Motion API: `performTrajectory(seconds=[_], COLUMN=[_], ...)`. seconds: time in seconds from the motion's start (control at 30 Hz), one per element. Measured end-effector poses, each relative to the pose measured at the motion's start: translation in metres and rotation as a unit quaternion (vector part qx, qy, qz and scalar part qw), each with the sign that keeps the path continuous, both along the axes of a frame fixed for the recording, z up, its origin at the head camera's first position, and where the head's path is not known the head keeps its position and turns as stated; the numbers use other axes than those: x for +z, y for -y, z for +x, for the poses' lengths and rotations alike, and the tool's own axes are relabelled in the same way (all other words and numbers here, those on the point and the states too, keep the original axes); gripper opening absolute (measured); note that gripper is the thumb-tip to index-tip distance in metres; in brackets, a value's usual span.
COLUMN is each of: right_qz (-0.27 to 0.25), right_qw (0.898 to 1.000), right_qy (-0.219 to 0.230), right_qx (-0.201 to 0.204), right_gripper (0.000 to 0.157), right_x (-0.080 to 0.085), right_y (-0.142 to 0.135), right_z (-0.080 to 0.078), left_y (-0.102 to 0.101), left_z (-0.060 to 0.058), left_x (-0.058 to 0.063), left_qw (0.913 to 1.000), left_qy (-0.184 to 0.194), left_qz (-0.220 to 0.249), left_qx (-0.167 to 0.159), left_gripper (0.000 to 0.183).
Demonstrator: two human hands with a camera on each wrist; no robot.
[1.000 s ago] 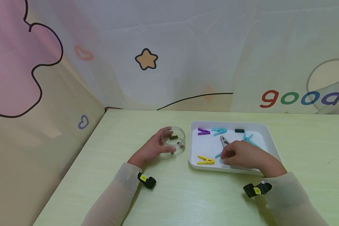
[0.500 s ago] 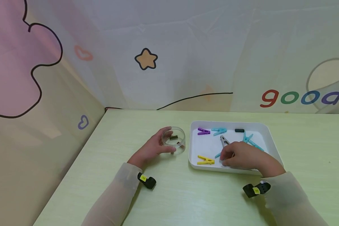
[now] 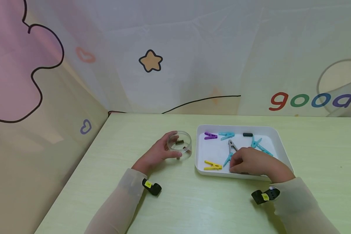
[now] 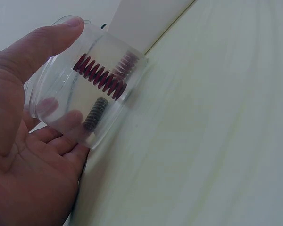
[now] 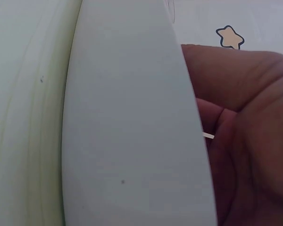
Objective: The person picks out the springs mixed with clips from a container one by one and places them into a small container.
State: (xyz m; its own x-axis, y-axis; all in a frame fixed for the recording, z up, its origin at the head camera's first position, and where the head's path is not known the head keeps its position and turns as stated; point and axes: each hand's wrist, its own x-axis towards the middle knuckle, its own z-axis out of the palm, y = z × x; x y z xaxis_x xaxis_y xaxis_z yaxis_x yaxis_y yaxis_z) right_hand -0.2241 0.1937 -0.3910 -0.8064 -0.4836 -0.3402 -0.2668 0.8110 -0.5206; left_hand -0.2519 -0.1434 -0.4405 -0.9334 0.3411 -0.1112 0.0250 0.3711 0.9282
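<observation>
My left hand (image 3: 158,152) grips a clear round jar (image 3: 187,154) standing on the table, thumb on one side and fingers round the other. In the left wrist view, a red coil spring (image 4: 100,77) and a dark coil spring (image 4: 96,114) show through its wall. My right hand (image 3: 253,162) reaches over the front of a white tray (image 3: 203,152), fingers bent downward. A blue clothespin (image 3: 228,159) lies right by its fingertips, below a grey clip (image 3: 232,146). The tray's wall covers the fingertips in the right wrist view; I cannot tell whether they pinch anything.
Inside the tray lie a yellow clothespin (image 3: 213,165), a purple clothespin (image 3: 211,136), a blue clothespin (image 3: 227,135) at the back, more blue ones (image 3: 256,142) at right, and a black spring (image 3: 247,135). The pale table (image 3: 169,201) meets a printed backdrop behind.
The blue clothespin by my right fingertips has turned and shows more of its length. My right hand has shifted slightly. The left hand and jar stay put.
</observation>
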Motion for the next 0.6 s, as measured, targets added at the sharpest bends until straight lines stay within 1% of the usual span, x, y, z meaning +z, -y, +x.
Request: performTrajectory(seconds=[0.27,0.6], right_qz=[0.011,0.023], right_qw=[1.000,1.000], right_qy=[0.004,0.013], right_qx=[-0.001,-0.008], right_gripper=[0.010,0.010], right_x=[0.0024,0.0038], right_y=[-0.0041,-0.0080], right_z=[0.0015,0.0021], left_y=[-0.0012,-0.0008], left_z=[0.0010,0.0003], left_x=[0.0020,0.0020], left_qw=[1.0000,1.0000], left_qy=[0.001,-0.001], left_qz=[-0.009,-0.002], left_qx=[0.005,-0.005], left_gripper=[0.085,0.085])
